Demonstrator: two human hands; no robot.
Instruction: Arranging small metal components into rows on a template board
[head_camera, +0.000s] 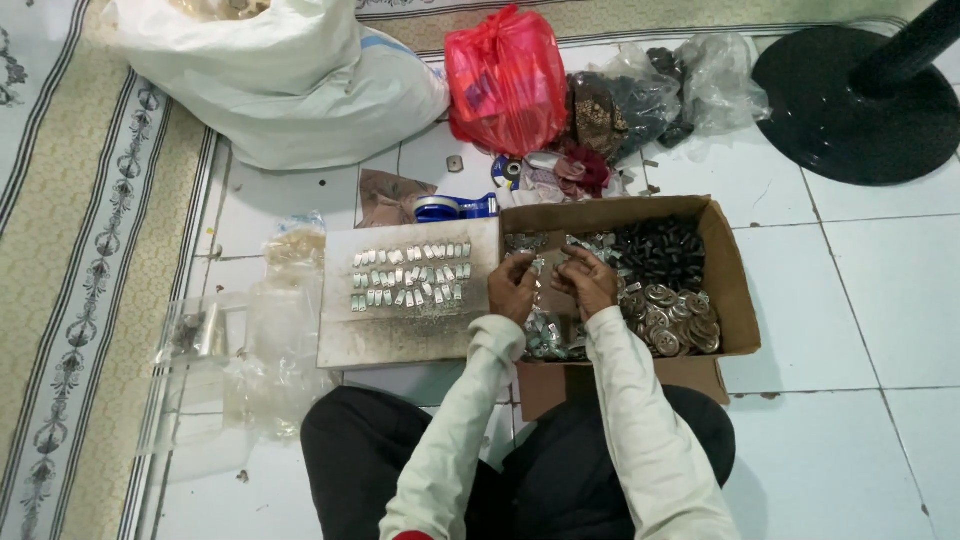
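Seated on white tiled floor (880, 300), cream sleeves in view. Both hands over the left part of an open cardboard box (735, 290). Left hand (512, 287) and right hand (588, 280) close together, fingers curled, pinching a small silvery metal piece (541, 266) between them; exact grip too small to make out. Box contents: dark small parts (660, 250) at the back, round metal discs (675, 318) front right, loose silvery bits (545, 338) near the wrists. Just left of the box, touching it: flat grey board (400, 335) with finished silvery pieces (410, 275) laid in three neat rows. Clear plastic bags (270, 330) left of the board. Behind: blue tape roll (445, 207), red plastic bag (505, 80), large white sack (290, 85), black round stand base (855, 105) far right. Patterned carpet (80, 250) along the left edge.
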